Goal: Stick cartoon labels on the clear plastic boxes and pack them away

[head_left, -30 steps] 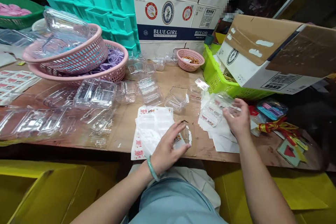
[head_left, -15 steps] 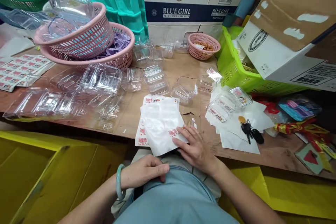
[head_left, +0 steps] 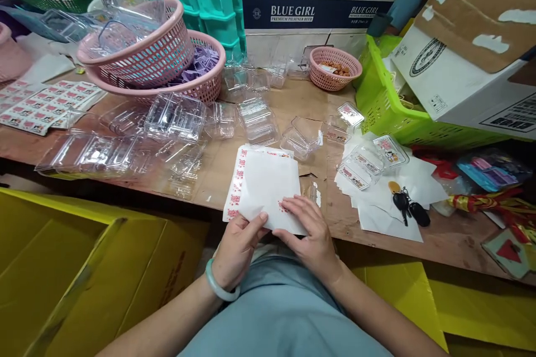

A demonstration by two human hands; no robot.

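A white sticker sheet (head_left: 268,184), mostly bare with a little red print near its right side, lies over other sheets printed with red stickers (head_left: 235,199) at the table's front edge. My left hand (head_left: 242,245) pinches the near edge of the top sheet, thumb above and the other fingers hidden below. My right hand (head_left: 312,237) rests on the sheet's lower right corner, its fingers stretched out over the red print and the thumb along the near edge. A clear plastic box (head_left: 301,136) stands just beyond the sheets.
Clear plastic boxes (head_left: 176,117) crowd the left side before pink baskets (head_left: 138,61). A small pink basket (head_left: 335,70) stands at the back, a green crate (head_left: 389,111) to its right. Labelled boxes (head_left: 360,167) and keys (head_left: 404,206) lie on white papers. Yellow cartons (head_left: 84,268) flank my lap.
My left hand has moved up from my lap and taken hold of the sheet's near edge. The top sheet now lies flatter and straighter. My right hand stays at its right corner.
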